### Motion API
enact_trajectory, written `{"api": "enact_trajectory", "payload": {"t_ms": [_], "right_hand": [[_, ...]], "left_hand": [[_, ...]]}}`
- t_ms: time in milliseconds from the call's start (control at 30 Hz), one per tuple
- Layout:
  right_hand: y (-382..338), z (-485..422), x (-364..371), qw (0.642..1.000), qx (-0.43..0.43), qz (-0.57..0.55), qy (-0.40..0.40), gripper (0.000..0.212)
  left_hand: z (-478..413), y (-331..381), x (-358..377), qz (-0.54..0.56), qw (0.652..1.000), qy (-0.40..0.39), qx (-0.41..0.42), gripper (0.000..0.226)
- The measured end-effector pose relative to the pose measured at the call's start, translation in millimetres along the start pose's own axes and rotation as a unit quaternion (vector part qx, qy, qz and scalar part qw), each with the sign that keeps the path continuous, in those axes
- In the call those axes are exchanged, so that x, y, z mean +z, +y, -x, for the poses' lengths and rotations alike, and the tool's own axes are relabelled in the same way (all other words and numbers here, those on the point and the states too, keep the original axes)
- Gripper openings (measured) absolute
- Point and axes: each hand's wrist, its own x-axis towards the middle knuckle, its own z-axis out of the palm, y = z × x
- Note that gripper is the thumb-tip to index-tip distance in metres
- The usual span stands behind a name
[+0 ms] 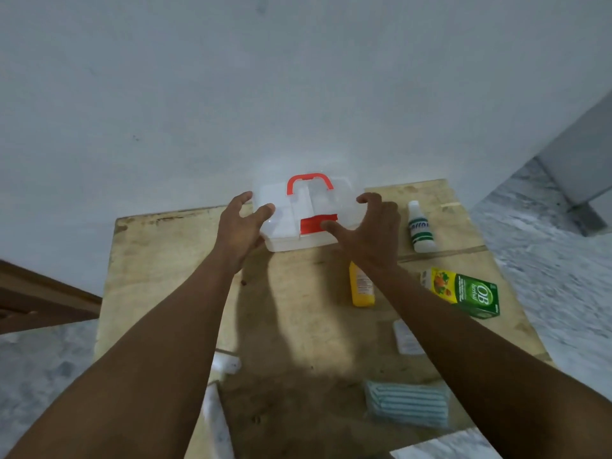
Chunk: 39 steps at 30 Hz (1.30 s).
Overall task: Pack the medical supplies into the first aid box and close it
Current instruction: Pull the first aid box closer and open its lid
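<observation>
A clear plastic first aid box [309,207] with a red handle and a red front latch stands shut at the far edge of the wooden table [159,260], against the wall. My left hand [240,226] grips its left end, thumb on the lid. My right hand [367,226] holds its right end, thumb by the red latch. To the right lies a white bottle [420,228]. A yellow bottle [361,286], a green OB herbal carton [463,291], a white blister strip [405,339] and a striped blue-white packet [409,404] lie nearer me.
The pale wall runs right behind the box. A small white item [227,362] and a long white strip [215,419] lie near the table's front left, partly under my left arm. The floor drops away on both sides of the table.
</observation>
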Motion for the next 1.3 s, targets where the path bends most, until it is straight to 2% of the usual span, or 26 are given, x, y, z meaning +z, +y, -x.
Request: {"api": "enact_trajectory", "payload": {"t_ms": [67,133,200,333,400,500,667,800,900,1100,1300], "right_hand": [[9,-11,-4,0.998,-0.040,-0.020,-0.054,0.095],[15,-20,-9,0.989,-0.077,-0.057,-0.114,0.097],[17,-26,-12,0.982,-0.106,-0.077,-0.139,0.096],[19,-27,-15,0.978,-0.136,-0.095,-0.129,0.091],[22,-21,-11,0.978,-0.140,-0.101,-0.116,0.085],[32,-8,-9,0.971,-0.195,-0.100,-0.092,0.066],[29,7,-12,0.968,-0.200,-0.118,-0.093,0.038],[21,12,-15,0.968,-0.177,-0.129,-0.123,0.024],[18,10,-18,0.968,-0.145,-0.136,-0.152,0.019],[5,2,-24,0.967,-0.123,-0.171,-0.147,0.017],[-17,-16,-39,0.968,-0.163,-0.173,-0.085,0.022]], "left_hand": [[1,0,1,0.001,1.000,0.011,-0.001,0.056],[2,-1,2,-0.008,1.000,0.016,0.013,0.055],[5,-2,6,-0.004,0.999,0.011,0.030,0.045],[18,-4,14,0.029,0.999,0.020,0.032,0.020],[20,-5,13,0.031,0.999,0.020,0.025,0.020],[30,-10,13,0.019,0.999,0.023,0.023,0.021],[43,-7,10,0.008,1.000,0.008,0.018,0.036],[47,-5,8,0.011,1.000,-0.004,0.009,0.032],[54,-4,7,0.028,0.999,-0.031,0.001,0.033],[60,-15,3,0.021,0.997,-0.061,0.037,0.062],[58,-21,6,-0.104,0.992,-0.031,0.067,0.074]]}}
